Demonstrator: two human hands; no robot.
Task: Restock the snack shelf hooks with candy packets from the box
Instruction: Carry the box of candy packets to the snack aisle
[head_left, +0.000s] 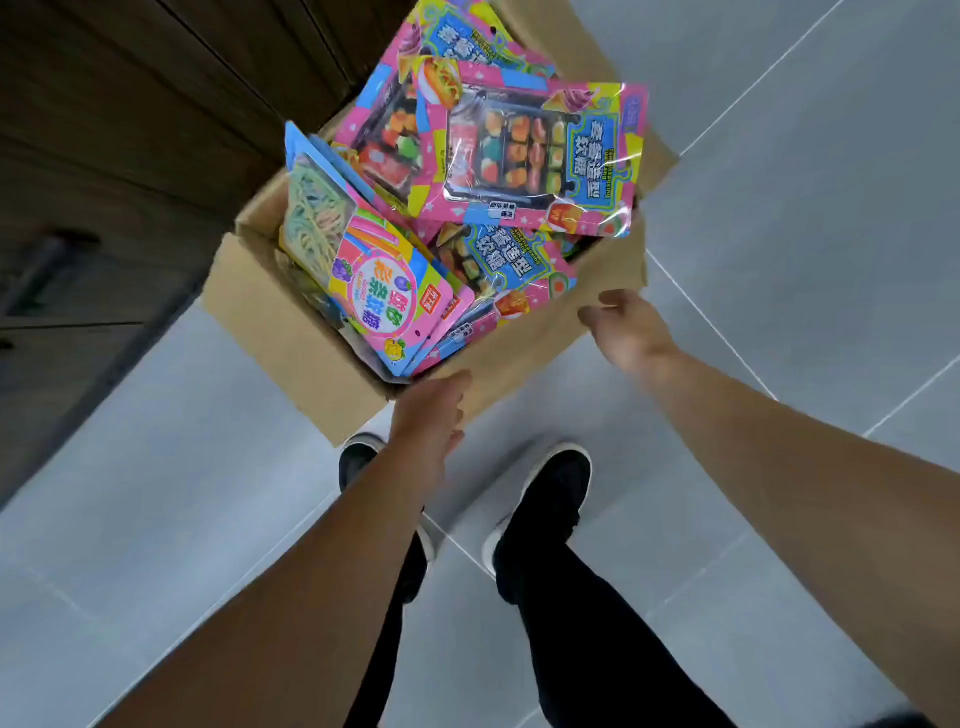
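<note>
— So where are the candy packets (540, 156)?
— Heaped in the open cardboard box (291, 332) on the tiled floor (805, 156).
— And the hands?
— Left hand (428, 415) and right hand (626, 327) touch its near wall, fingers loosely spread, gripping nothing.

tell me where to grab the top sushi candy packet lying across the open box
Take the sushi candy packet by its flat sealed edge nearest the right hand, coming from above. It lies loose on top of the pile in the box, and that edge overhangs the packets beneath. Pinching the border avoids the stiff clear tray.
</note>
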